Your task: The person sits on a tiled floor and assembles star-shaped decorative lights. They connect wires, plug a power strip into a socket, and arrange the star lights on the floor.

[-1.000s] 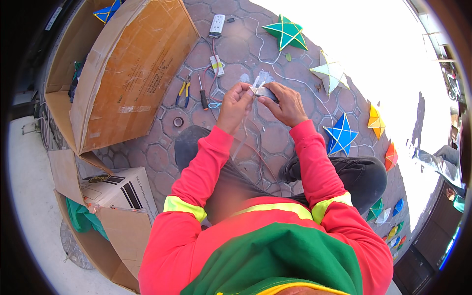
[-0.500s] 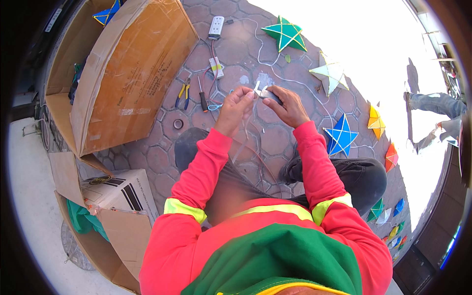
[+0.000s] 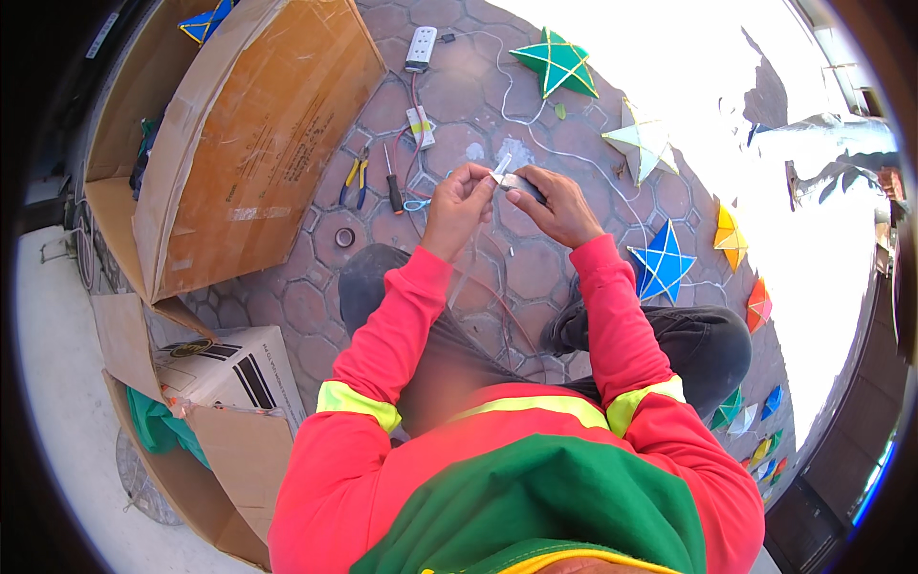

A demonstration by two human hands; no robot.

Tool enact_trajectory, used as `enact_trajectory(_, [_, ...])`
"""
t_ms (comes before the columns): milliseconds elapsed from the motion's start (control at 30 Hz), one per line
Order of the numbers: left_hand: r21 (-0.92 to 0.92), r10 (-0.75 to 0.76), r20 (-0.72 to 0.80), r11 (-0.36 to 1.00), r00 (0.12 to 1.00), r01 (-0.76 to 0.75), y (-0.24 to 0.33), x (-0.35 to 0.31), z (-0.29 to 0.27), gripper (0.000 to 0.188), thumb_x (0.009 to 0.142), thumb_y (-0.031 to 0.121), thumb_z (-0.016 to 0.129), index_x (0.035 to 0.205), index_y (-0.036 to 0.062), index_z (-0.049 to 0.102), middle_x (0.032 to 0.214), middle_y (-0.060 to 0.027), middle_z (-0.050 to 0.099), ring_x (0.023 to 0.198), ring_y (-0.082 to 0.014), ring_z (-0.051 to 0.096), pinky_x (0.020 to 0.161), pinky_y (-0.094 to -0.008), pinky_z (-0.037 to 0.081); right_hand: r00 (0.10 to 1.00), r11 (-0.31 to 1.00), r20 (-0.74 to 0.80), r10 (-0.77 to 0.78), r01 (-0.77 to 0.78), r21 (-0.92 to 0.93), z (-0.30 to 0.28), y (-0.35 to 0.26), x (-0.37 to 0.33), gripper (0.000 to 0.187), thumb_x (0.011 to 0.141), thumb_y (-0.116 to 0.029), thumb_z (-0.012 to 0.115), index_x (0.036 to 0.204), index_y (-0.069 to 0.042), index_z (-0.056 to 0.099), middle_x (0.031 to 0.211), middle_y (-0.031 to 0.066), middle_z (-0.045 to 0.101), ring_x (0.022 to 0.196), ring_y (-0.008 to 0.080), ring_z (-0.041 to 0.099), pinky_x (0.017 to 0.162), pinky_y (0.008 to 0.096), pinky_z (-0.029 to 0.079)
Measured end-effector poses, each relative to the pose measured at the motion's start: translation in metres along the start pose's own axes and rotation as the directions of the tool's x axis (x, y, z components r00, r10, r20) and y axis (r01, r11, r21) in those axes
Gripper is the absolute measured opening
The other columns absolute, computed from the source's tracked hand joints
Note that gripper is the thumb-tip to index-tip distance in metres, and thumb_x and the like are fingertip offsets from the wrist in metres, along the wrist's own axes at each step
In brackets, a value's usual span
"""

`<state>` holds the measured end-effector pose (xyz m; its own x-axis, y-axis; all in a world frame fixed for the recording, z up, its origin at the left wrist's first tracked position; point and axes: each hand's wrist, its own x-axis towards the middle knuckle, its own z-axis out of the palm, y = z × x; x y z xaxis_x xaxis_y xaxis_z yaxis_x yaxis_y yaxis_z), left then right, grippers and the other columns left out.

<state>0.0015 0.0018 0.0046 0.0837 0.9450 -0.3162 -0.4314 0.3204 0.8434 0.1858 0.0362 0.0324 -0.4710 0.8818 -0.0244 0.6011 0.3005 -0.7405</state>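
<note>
R hand [image 3: 562, 210] w/ gry tool [image 3: 521, 183]; brn box [image 3: 258, 172] w/ blurry dk writing [image 3: 312, 143].

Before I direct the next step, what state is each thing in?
Left hand: pinching a pale strip
Right hand: closed around a grey tool
Pliers: lying down, handles spread
Screwdriver: lying down, unheld
Tape roll: lying flat
Power strip: lying on the paving, power unclear
Lower cardboard box: open
Blue star: whole, lighting unclear

Red sleeves [image 3: 617, 316] — bright yellow bands [image 3: 646, 404] — green chest panel [image 3: 535, 497], dark trousers [image 3: 703, 342]
</note>
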Motion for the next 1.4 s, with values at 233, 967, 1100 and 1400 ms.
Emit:
enact_trajectory(233, [-0.036, 0.038, -0.008, 0.999, 0.999, -0.038, -0.003, 0.002, -0.003, 0.005, 0.098, 0.009, 0.057, 0.1, 0.0046, 0.059, 0.077, 0.0029, 0.058, 0.061, -0.0032, 0.048, 0.053, -0.0204, 0.038, 0.999, 0.997, -0.046, -0.009, 0.005, -0.072, 0.006, -0.006, 0.001, 0.038, 0.091, -0.037, 0.065, 0.105, -0.002, 0.064, 0.08, 0.0162, 0.063, 0.07, 0.0322, 0.061, 0.065, 0.0392, 0.047])
enact_trajectory(967, [-0.106, 0.018, 0.062, 0.994, 0.998, -0.012, 0.008, -0.008, -0.001, 0.011, 0.099, 0.012, 0.056, 0.102, 0.0028, 0.06, 0.074, 0.0065, 0.049, 0.058, -0.0009, 0.035, 0.052, -0.0204, 0.029, 0.99, 0.998, -0.123, -0.064, 0.061, -0.031, 0.005, 0.012, -0.004, 0.038, 0.092, -0.038, 0.063, 0.106, -0.003, 0.063, 0.082, 0.0154, 0.063, 0.071, 0.0315, 0.061, 0.067, 0.0371, 0.047])
enact_trajectory(1100, [-0.056, -0.109, 0.092, 0.992, 0.99, 0.114, 0.007, -0.006, -0.006, 0.014, 0.101, 0.014, 0.055, 0.102, 0.0025, 0.063, 0.072, 0.007, 0.046, 0.059, -0.0014, 0.035, 0.053, -0.0204, 0.03, 0.999, 0.997, 0.024, -0.03, 0.028, 0.076, 0.002, 0.015, -0.005, 0.037, 0.094, -0.036, 0.062, 0.106, -0.001, 0.063, 0.075, 0.0127, 0.057, 0.065, 0.0258, 0.053, 0.062, 0.0355, 0.042])
enact_trajectory(1400, [0.028, 0.016, -0.001, 0.999, 1.0, -0.016, 0.0, -0.001, -0.003, 0.009, 0.099, 0.013, 0.059, 0.099, 0.0048, 0.062, 0.068, 0.0062, 0.045, 0.059, -0.0032, 0.04, 0.052, -0.0211, 0.029, 1.0, 0.997, -0.013, -0.007, 0.008, 0.082, 0.004, 0.003, -0.004, 0.037, 0.093, -0.035, 0.063, 0.104, 0.0, 0.063, 0.073, 0.0142, 0.056, 0.066, 0.0264, 0.054, 0.063, 0.0363, 0.043])
